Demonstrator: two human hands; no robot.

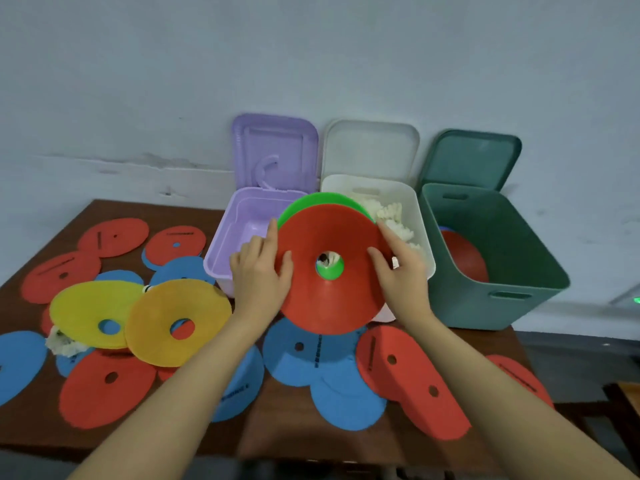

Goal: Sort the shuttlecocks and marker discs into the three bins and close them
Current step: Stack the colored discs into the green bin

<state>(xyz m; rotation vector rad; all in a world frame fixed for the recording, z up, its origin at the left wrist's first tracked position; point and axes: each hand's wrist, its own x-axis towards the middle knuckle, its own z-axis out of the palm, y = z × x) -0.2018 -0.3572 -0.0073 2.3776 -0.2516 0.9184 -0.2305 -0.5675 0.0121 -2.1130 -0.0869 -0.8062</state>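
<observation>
Together, the left hand [258,271] and right hand [401,268] grip a red disc [329,299] stacked on a green disc [322,202], near the counter's [287,427] back edge.

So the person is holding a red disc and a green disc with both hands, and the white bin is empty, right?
Not quite. The white bin is not empty: the head view shows white shuttlecocks inside it. The rest is right: the left hand and right hand hold a red disc with a green disc behind it.
</observation>
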